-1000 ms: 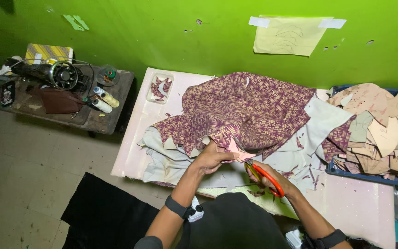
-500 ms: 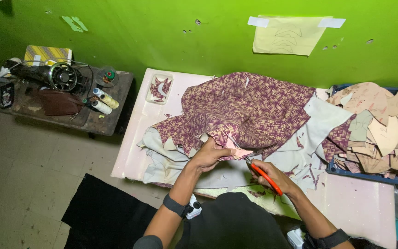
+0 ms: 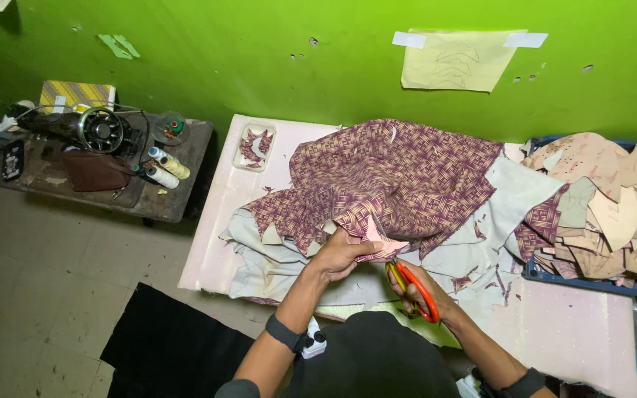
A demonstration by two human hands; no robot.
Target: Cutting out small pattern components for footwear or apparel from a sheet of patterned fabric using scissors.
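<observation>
Both hands work at the near edge of the patterned fabric (image 3: 399, 177); my left hand (image 3: 340, 254) pinches a pink cut piece (image 3: 377, 239). My right hand (image 3: 425, 291), fingers closed through orange scissors (image 3: 411, 284), is mid-trim, I judge; next needs steady snips along the outline.

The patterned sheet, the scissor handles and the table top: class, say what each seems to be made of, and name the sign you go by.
Patterned sheet: likely woven cloth, matt; it drapes and folds softly, with a pale backing at its cut edges.
Scissor handles: probably plastic; smooth, bright orange loops in the right hand.
Table top: pale pink, flat and matt; material unclear, perhaps a painted or laminated board.
</observation>
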